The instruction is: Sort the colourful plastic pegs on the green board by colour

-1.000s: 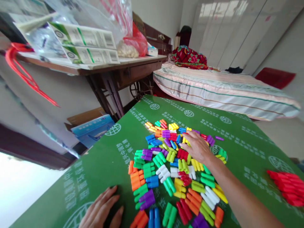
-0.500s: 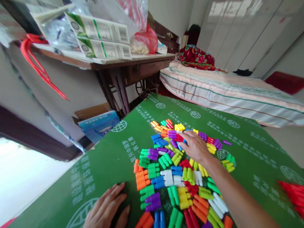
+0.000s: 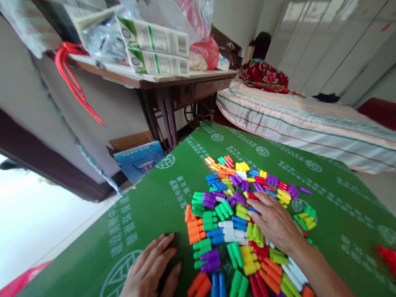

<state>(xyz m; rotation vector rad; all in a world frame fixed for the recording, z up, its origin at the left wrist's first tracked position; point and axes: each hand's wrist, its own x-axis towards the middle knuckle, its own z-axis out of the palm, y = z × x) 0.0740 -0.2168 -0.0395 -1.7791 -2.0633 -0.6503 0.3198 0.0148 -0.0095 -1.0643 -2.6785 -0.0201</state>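
From where I stand, the green tabletop (image 3: 163,210) is covered down its middle with a spread of colourful plastic pieces (image 3: 224,210), most of them ribbed like short tubes joined side by side. The right hand (image 3: 275,218) reaches in over the right part of the spread, palm down. Its fingers are bent and lie close together, with the thumb set apart from them; the tips are over a red piece (image 3: 253,196) and a blue piece (image 3: 255,210), and I can't tell whether either one is gripped. The left hand (image 3: 151,268) lies on the green surface to the left of the spread, fingers loosely apart and thumb out, the purple piece (image 3: 210,260) and the green piece (image 3: 201,246) being near it.

A single slim purple stick (image 3: 305,190) lies just off the far right of the spread, and a red heap (image 3: 386,255) sits well apart at the right edge of the view. Beyond the near corner, a wooden desk (image 3: 136,80) carries two stacked cartons (image 3: 157,37) and plastic bags (image 3: 201,20), with a red strap (image 3: 72,84) hanging off its side. A blue box (image 3: 139,161) is below it. Farther back is a striped bed (image 3: 303,119) with a red flowered bundle (image 3: 264,76) on it.
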